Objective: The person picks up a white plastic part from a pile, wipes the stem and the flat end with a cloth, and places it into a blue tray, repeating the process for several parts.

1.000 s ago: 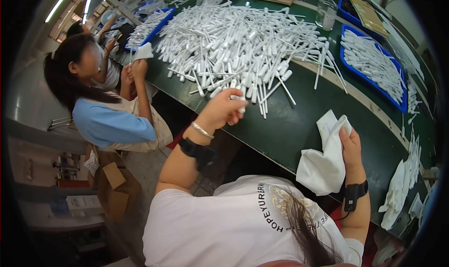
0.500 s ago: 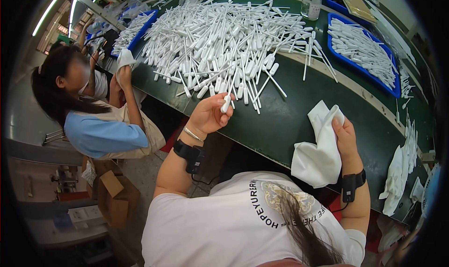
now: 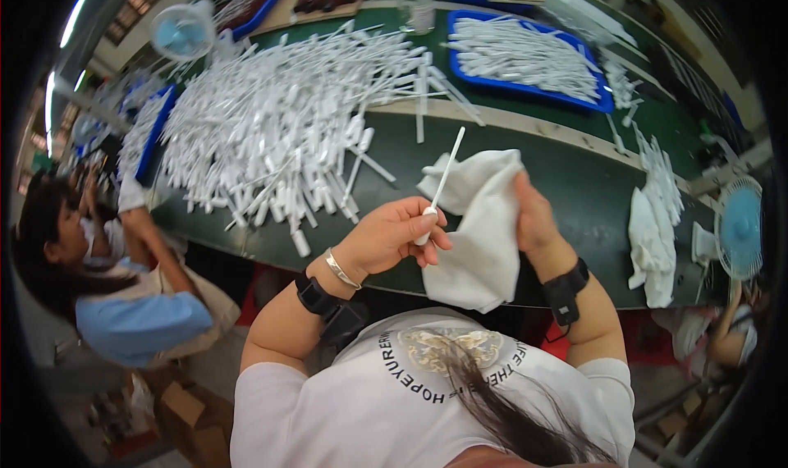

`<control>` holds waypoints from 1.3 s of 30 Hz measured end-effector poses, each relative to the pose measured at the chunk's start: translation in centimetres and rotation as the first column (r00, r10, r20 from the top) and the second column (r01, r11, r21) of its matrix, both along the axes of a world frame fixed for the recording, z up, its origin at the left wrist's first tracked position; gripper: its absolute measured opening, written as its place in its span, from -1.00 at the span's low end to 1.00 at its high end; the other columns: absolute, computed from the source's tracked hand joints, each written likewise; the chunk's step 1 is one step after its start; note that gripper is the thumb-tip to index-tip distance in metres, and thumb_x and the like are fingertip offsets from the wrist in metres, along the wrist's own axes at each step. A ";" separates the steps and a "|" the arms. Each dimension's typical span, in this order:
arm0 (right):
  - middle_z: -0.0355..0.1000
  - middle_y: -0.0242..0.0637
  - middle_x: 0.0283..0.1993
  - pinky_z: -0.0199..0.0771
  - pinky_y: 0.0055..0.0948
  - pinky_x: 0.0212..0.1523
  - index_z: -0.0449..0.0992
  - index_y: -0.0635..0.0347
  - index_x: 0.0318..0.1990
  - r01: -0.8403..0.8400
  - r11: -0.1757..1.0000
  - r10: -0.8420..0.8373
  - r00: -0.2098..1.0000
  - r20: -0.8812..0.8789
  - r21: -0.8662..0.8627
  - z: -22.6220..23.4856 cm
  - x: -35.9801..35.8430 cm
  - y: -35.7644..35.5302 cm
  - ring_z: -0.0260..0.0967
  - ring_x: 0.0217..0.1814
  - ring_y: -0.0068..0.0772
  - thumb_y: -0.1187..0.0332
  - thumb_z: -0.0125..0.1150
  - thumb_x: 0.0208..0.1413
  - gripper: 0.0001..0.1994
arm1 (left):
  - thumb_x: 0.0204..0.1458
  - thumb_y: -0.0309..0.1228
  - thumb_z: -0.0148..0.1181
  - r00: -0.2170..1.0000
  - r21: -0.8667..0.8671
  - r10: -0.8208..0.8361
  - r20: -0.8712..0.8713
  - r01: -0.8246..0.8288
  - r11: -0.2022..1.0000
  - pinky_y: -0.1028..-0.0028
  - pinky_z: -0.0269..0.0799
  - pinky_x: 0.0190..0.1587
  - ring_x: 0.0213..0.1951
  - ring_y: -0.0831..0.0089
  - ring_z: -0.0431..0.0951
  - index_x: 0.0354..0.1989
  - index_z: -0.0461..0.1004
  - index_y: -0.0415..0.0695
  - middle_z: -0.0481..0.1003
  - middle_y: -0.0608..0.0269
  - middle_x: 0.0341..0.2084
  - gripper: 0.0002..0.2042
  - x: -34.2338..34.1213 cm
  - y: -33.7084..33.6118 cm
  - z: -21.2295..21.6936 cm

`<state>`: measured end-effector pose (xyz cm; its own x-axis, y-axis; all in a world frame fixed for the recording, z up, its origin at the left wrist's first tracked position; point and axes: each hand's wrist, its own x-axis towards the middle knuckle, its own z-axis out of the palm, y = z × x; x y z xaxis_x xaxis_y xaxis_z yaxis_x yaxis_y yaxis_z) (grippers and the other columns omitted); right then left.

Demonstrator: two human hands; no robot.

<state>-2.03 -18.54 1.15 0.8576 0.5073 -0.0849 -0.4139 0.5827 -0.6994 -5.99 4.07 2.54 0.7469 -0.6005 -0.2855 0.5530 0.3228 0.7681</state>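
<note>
Between the thumb and fingers of my left hand [image 3: 386, 237] is a white plastic stick [image 3: 448, 171]. Its thick end sits in the fingertips, and its thin stem points up and away. My right hand [image 3: 538, 214] grips a white cloth [image 3: 476, 259], which hangs in folds beside the stick, just over the table's near edge. At the far left of my hands lies a large heap of similar white sticks [image 3: 271, 123], spread loosely on the green table [image 3: 566, 238].
A blue tray [image 3: 603, 99] of white sticks stands at the back right, near a clear bottle [image 3: 419, 13]. Another white cloth [image 3: 648, 246] and a fan [image 3: 740, 226] are on the right. A co-worker [image 3: 135, 312] sits at the left, beside another blue tray [image 3: 156, 136].
My view has turned to the right. My hands have come together, the stick now beside the cloth, its thin stem tilted up to the right.
</note>
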 end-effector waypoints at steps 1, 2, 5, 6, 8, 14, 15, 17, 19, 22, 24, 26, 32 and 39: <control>0.27 -0.17 -0.01 0.28 -0.32 -0.01 0.19 0.26 0.04 0.038 0.999 -0.038 0.999 0.011 -0.008 -0.1 -0.1 0.1 0.27 -0.03 -0.30 0.06 -0.24 0.15 -0.54 | 0.07 -0.32 -0.06 0.999 -0.008 -0.038 0.011 0.038 0.999 0.62 0.34 -0.49 -0.54 0.54 0.45 -0.16 0.28 -0.20 0.45 0.18 -0.43 -0.76 0.6 -1.2 -0.1; 0.28 -0.17 -0.02 0.29 -0.33 -0.02 0.19 0.25 0.04 0.002 1.000 -0.002 1.000 0.009 -0.013 -0.4 0.0 0.1 0.28 -0.04 -0.31 0.07 -0.25 0.15 -0.54 | 0.06 -0.32 -0.04 0.998 0.064 -0.050 0.026 0.048 0.997 0.63 0.34 -0.48 -0.53 0.55 0.45 -0.18 0.30 -0.20 0.45 0.20 -0.44 -0.77 1.2 -2.3 -0.3; 0.29 -0.18 -0.04 0.30 -0.35 -0.03 0.19 0.25 0.04 -0.025 0.999 0.025 1.000 -0.002 -0.025 -1.9 0.5 -0.8 0.29 -0.05 -0.32 0.08 -0.27 0.16 -0.56 | 0.04 -0.32 -0.01 0.994 0.213 -0.086 0.063 0.071 0.974 0.64 0.32 -0.48 -0.52 0.56 0.45 -0.23 0.33 -0.21 0.45 0.25 -0.45 -0.78 3.0 -4.9 -0.7; 0.29 -0.18 -0.04 0.30 -0.37 -0.03 0.19 0.25 0.04 -0.044 0.999 0.043 0.999 -0.016 -0.029 -2.4 0.7 -1.1 0.29 -0.05 -0.33 0.09 -0.27 0.17 -0.56 | 0.03 -0.32 0.00 0.983 0.318 -0.104 0.152 0.051 0.947 0.64 0.32 -0.48 -0.52 0.58 0.44 -0.24 0.34 -0.21 0.45 0.27 -0.45 -0.78 3.5 -5.6 -0.8; 0.29 -0.18 -0.04 0.30 -0.38 -0.04 0.19 0.25 0.04 -0.055 0.998 0.054 0.998 -0.030 -0.029 -2.4 1.0 -1.6 0.29 -0.06 -0.34 0.10 -0.28 0.17 -0.56 | 0.02 -0.33 0.03 0.936 0.506 -0.155 0.317 -0.029 0.862 0.65 0.30 -0.49 -0.51 0.60 0.43 -0.26 0.37 -0.22 0.46 0.31 -0.46 -0.78 4.6 -6.4 -0.9; 0.31 -0.26 -0.14 0.31 -0.50 -0.11 0.21 0.25 0.01 0.089 0.988 -0.099 0.992 -0.074 -0.124 -1.2 1.1 -1.4 0.30 -0.16 -0.46 0.13 -0.25 0.18 -0.60 | 0.00 -0.36 0.04 0.867 0.415 -0.099 0.489 -0.131 0.900 0.64 0.31 -0.50 -0.51 0.63 0.41 -0.24 0.38 -0.23 0.45 0.35 -0.48 -0.78 6.7 -5.6 -3.0; 0.32 -0.29 -0.17 0.31 -0.54 -0.14 0.22 0.24 0.00 0.102 0.977 -0.114 0.992 -0.053 -0.190 -1.4 0.9 -1.3 0.30 -0.20 -0.49 0.14 -0.24 0.18 -0.62 | 0.00 -0.37 0.04 0.871 0.371 -0.124 0.476 -0.071 0.926 0.64 0.32 -0.50 -0.51 0.62 0.41 -0.23 0.38 -0.23 0.45 0.36 -0.49 -0.78 5.8 -6.4 -3.6; 0.31 -0.30 -0.17 0.30 -0.56 -0.14 0.24 0.25 -0.02 0.145 0.954 -0.135 0.989 0.056 -0.263 -1.7 0.5 -1.0 0.29 -0.20 -0.52 0.16 -0.22 0.17 -0.63 | 0.00 -0.38 0.04 0.877 0.322 -0.146 0.458 -0.010 0.947 0.64 0.32 -0.50 -0.51 0.62 0.41 -0.21 0.38 -0.23 0.44 0.36 -0.50 -0.78 4.6 -7.2 -4.1; 0.30 -0.32 -0.17 0.27 -0.59 -0.16 0.27 0.26 -0.05 0.257 0.891 -0.150 0.945 0.291 -0.375 -2.0 0.5 -0.6 0.27 -0.20 -0.56 0.18 -0.17 0.16 -0.65 | 0.00 -0.39 0.04 0.987 0.052 -0.083 0.138 0.077 0.996 0.64 0.33 -0.51 -0.54 0.63 0.41 -0.25 0.39 -0.24 0.43 0.37 -0.53 -0.80 3.6 -7.4 -2.8; 0.31 -0.34 -0.18 0.27 -0.61 -0.19 0.31 0.27 -0.10 0.401 0.751 0.013 0.786 0.618 -0.525 -1.6 1.2 -1.9 0.26 -0.20 -0.59 0.22 -0.10 0.13 -0.69 | 0.00 -0.40 0.04 0.995 -0.033 -0.095 -0.006 0.095 0.995 0.66 0.33 -0.53 -0.57 0.65 0.40 -0.28 0.40 -0.24 0.41 0.37 -0.56 -0.82 3.7 -7.2 -2.6; 0.31 -0.34 -0.19 0.26 -0.61 -0.21 0.33 0.27 -0.12 0.487 0.668 0.131 0.667 0.733 -0.563 -1.1 1.0 -1.9 0.26 -0.20 -0.60 0.24 -0.06 0.11 -0.70 | 0.00 -0.40 0.05 0.991 0.090 -0.124 0.055 0.119 0.989 0.68 0.32 -0.56 -0.60 0.66 0.40 -0.32 0.40 -0.24 0.40 0.37 -0.58 -0.84 3.9 -7.0 -2.6; 0.34 -0.35 -0.24 0.29 -0.60 -0.24 0.36 0.28 -0.17 0.302 0.747 0.043 0.867 0.496 -0.592 -0.5 0.4 -1.4 0.27 -0.24 -0.60 0.27 -0.01 0.08 -0.73 | 0.00 -0.40 0.05 0.987 0.141 -0.127 0.096 0.112 0.984 0.68 0.31 -0.57 -0.61 0.66 0.39 -0.34 0.40 -0.24 0.40 0.36 -0.59 -0.85 4.1 -6.8 -3.0; 0.37 -0.35 -0.33 0.32 -0.59 -0.27 0.37 0.28 -0.18 0.102 0.879 -0.012 0.981 0.193 -0.466 0.1 0.2 -1.3 0.30 -0.30 -0.59 0.29 0.03 0.06 -0.75 | 0.00 -0.40 0.04 0.970 0.295 -0.146 0.195 0.084 0.952 0.71 0.26 -0.62 -0.66 0.68 0.36 -0.41 0.40 -0.23 0.40 0.37 -0.63 -0.87 4.2 -6.6 -3.1; 0.38 -0.32 -0.28 0.36 -0.58 -0.30 0.36 0.28 -0.15 -0.059 0.940 0.087 0.994 0.070 -0.336 0.0 0.6 -1.9 0.33 -0.31 -0.58 0.28 0.02 0.06 -0.72 | 0.01 -0.40 0.03 0.971 0.288 -0.035 0.237 -0.036 0.957 0.72 0.24 -0.64 -0.67 0.71 0.34 -0.44 0.41 -0.22 0.40 0.39 -0.63 -0.86 4.6 -6.1 -3.0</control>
